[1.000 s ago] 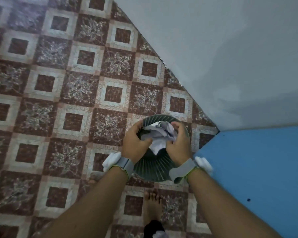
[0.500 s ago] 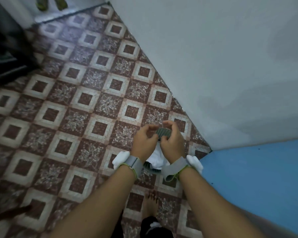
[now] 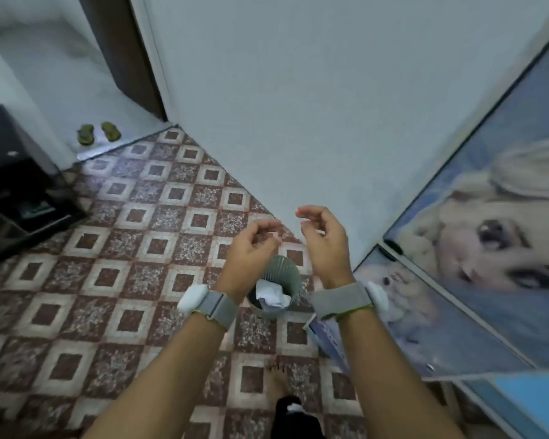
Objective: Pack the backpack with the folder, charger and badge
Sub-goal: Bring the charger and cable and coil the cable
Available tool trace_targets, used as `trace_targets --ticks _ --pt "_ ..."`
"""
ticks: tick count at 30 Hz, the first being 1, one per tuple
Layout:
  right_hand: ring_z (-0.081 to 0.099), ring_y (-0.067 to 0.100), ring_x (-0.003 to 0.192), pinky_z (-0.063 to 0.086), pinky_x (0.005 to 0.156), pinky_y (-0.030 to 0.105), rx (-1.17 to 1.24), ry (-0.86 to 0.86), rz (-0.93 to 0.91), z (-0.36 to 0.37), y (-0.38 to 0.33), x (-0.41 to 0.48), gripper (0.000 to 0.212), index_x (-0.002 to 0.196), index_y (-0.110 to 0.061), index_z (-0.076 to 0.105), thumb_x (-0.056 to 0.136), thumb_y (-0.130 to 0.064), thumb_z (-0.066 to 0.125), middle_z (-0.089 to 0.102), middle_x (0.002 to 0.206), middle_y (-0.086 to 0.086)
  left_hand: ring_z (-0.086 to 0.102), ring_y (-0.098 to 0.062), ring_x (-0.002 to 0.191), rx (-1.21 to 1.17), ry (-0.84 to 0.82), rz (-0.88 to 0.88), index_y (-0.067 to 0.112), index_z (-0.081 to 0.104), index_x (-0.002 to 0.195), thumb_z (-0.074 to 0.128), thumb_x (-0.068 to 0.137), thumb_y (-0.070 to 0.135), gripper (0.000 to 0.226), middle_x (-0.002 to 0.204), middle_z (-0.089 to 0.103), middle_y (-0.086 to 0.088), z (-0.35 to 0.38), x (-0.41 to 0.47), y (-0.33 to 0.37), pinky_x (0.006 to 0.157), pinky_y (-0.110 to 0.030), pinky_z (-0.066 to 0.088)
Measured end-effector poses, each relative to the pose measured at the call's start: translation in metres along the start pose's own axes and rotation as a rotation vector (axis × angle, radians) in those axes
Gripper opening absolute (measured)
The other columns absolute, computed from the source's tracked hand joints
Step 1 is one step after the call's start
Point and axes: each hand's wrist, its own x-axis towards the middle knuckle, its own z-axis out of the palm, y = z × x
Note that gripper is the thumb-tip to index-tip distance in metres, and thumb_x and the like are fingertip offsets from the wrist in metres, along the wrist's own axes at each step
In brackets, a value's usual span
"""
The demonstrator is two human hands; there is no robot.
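Scanning for backpack, folder, charger and badge, I find none in view. My left hand [image 3: 251, 248] and right hand [image 3: 325, 245] hover empty, fingers [image 3: 311, 212] loosely curled, above the paper-filled bin [image 3: 284, 267]; I should turn from this corner, keeping both free.

Dim, cool, even light with soft shadows and no glare. Motion blur smears the whole frame, worst around three o'clock; wide-angle bending curves the edges.

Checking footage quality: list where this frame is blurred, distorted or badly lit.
Head view: left hand and right hand smear at the fingers from motion; the door frame slants under wide-angle distortion; light is dim and flat, without glare; the bin is fairly sharp.
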Motion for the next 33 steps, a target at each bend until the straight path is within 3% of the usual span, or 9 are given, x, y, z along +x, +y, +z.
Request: trace_targets --ticks 2,6,9,16,20,25,28,33 --pt "0.06 0.002 0.098 0.047 0.081 0.014 0.01 0.038 -0.013 -0.03 -0.028 -0.03 0.028 0.098 -0.029 0.067 0.09 -0.007 0.052 0.069 0.106 -0.013 0.061 -0.002 0.106 0.008 -0.049 0.052 0.023 0.065 0.115 0.06 0.093 0.012 0.025 0.115 0.066 0.009 0.011 -0.032 0.026 0.087 -0.017 0.049" --pt "0.061 0.008 0.104 0.048 0.092 0.025 0.014 0.124 -0.044 -0.086 -0.071 -0.08 0.024 0.102 -0.023 0.067 0.084 -0.016 0.052 0.069 0.108 -0.008 0.06 -0.003 0.11 0.045 -0.178 0.156 0.025 0.066 0.113 0.061 0.093 0.013 0.024 0.115 0.067 0.013 0.038 -0.078 0.069 0.093 -0.021 0.048" --pt "0.062 0.005 0.099 0.047 0.088 0.02 -0.013 0.223 -0.099 -0.14 -0.099 -0.117 0.027 0.103 -0.021 0.067 0.081 -0.022 0.051 0.069 0.105 -0.007 0.061 -0.005 0.109 0.053 -0.289 0.223 0.025 0.067 0.111 0.062 0.091 0.012 0.024 0.113 0.068 0.012 0.077 -0.109 0.099 0.094 -0.027 0.05" --pt "0.061 0.003 0.09 0.047 0.087 0.028 -0.053 0.423 -0.175 -0.253 -0.131 -0.176 0.022 0.096 -0.029 0.066 0.08 -0.02 0.053 0.068 0.097 -0.012 0.064 -0.009 0.106 0.04 -0.54 0.319 0.016 0.065 0.113 0.062 0.091 0.006 0.024 0.113 0.069 0.002 0.187 -0.166 0.138 0.092 -0.025 0.051" --pt "0.061 0.007 0.094 0.047 0.089 0.024 -0.08 0.544 -0.171 -0.317 -0.138 -0.201 0.024 0.097 -0.028 0.066 0.079 -0.02 0.053 0.069 0.102 -0.01 0.057 -0.006 0.114 0.042 -0.685 0.374 0.02 0.064 0.113 0.062 0.091 0.006 0.026 0.116 0.065 0.007 0.262 -0.194 0.152 0.089 -0.012 0.046" --pt "0.063 0.008 0.1 0.047 0.094 0.026 -0.127 0.658 -0.111 -0.41 -0.126 -0.228 0.027 0.101 -0.025 0.068 0.079 -0.022 0.053 0.071 0.106 -0.011 0.054 -0.01 0.117 -0.025 -0.726 0.409 0.031 0.061 0.105 0.062 0.089 0.0 0.035 0.116 0.063 0.009 0.358 -0.223 0.16 0.085 -0.008 0.044" --pt "0.063 0.011 0.1 0.047 0.094 0.027 -0.152 0.714 -0.088 -0.474 -0.122 -0.235 0.023 0.102 -0.023 0.068 0.086 -0.012 0.056 0.071 0.107 -0.008 0.055 -0.012 0.12 -0.045 -0.765 0.414 0.033 0.061 0.102 0.062 0.089 0.002 0.034 0.118 0.064 0.011 0.422 -0.234 0.165 0.088 -0.01 0.046" --pt "0.06 0.002 0.088 0.047 0.09 0.026 -0.207 0.769 -0.055 -0.546 -0.124 -0.223 0.028 0.104 -0.019 0.066 0.087 -0.002 0.053 0.069 0.104 -0.009 0.055 -0.012 0.12 -0.039 -0.74 0.46 0.037 0.061 0.1 0.063 0.088 0.005 0.035 0.116 0.064 0.012 0.503 -0.228 0.182 0.087 -0.008 0.045"
